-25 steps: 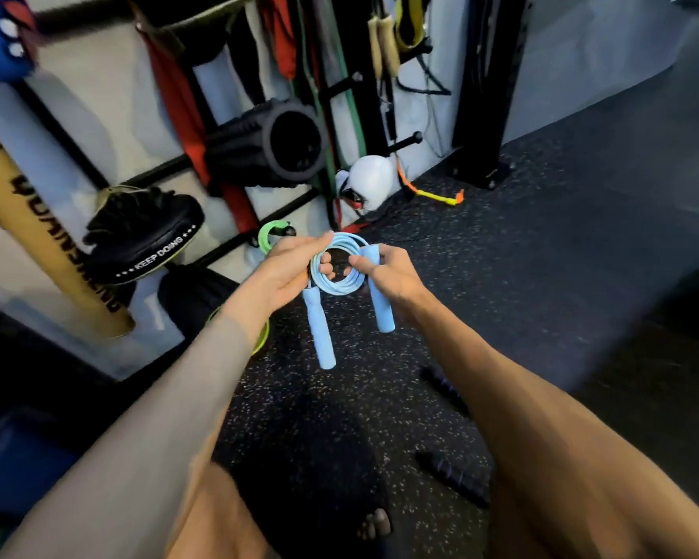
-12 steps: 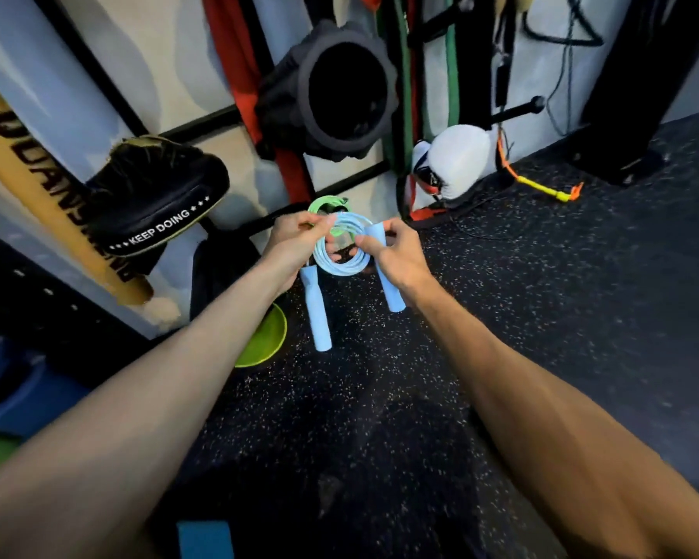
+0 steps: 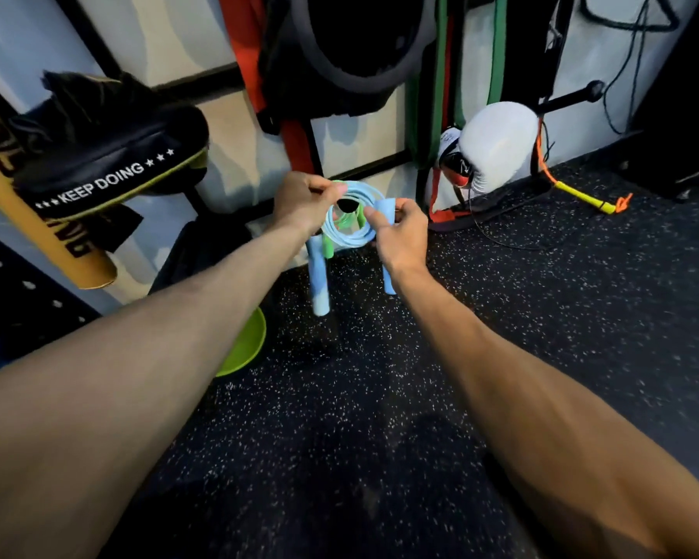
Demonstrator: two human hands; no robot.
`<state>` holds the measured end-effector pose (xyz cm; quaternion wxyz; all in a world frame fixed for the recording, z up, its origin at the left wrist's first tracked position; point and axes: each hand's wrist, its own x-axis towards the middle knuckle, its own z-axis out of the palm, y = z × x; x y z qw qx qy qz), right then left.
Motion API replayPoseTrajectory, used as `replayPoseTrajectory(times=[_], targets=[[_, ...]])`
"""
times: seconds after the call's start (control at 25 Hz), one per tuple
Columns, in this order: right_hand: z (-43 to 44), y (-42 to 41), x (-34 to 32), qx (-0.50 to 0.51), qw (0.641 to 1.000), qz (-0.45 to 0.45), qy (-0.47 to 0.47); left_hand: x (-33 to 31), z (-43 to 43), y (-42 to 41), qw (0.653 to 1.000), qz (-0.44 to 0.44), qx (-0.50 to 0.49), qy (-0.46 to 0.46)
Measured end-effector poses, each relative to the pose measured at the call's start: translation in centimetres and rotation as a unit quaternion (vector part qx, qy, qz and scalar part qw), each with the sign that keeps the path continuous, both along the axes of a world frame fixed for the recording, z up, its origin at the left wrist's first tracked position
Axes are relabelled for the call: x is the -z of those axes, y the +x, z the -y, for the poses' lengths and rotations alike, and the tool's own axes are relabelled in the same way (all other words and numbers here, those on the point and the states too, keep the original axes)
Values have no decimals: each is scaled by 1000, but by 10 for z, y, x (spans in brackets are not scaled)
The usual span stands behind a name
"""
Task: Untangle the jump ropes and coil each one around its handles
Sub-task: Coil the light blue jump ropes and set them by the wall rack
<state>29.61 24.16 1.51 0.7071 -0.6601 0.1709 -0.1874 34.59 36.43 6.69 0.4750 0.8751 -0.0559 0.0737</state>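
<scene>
A light blue jump rope (image 3: 349, 232) is wound into a small coil, held out in front of me near the wall rack. My left hand (image 3: 303, 201) pinches the top left of the coil. My right hand (image 3: 400, 232) grips the coil's right side together with one blue handle (image 3: 389, 282) that hangs down below it. The other blue handle (image 3: 318, 282) hangs below my left hand. A green jump rope (image 3: 328, 246) shows right behind the blue coil, mostly hidden by it.
On the wall rack hang a black focus pad (image 3: 109, 155), a black foam roller (image 3: 355, 42), red and green bands (image 3: 440, 94) and a white boxing glove (image 3: 497, 147). A lime disc (image 3: 245, 349) and a yellow-handled rope (image 3: 581, 197) lie on the speckled black floor (image 3: 541, 316).
My view and both hands have moved closer to the wall rack, carrying the blue coil along. The coil now overlaps the green rope.
</scene>
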Motion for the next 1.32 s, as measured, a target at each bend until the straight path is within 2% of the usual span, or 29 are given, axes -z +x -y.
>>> replayPoseTrajectory(times=[0.2,0.32,0.4,0.6,0.84,0.96,1.16,1.32], targets=[[-8,15,21,70,996,45,-35,11,14,23,998,64,-3,-7],[-13,32,27,68,994,42,-79,15,13,41,992,118,-10,46],[-15,41,30,58,993,31,-102,18,8,54,989,123,-15,77],[-16,59,46,18,988,-46,-148,31,8,69,971,103,-11,217],[-29,64,56,-166,962,-138,-167,33,8,74,914,40,11,403],[-31,50,55,-144,967,-151,-149,30,10,58,899,-32,36,435],[-11,-10,39,-91,965,-178,-170,14,16,3,905,-68,18,419],[17,-90,19,-103,941,-241,-212,2,31,-67,880,-109,124,446]])
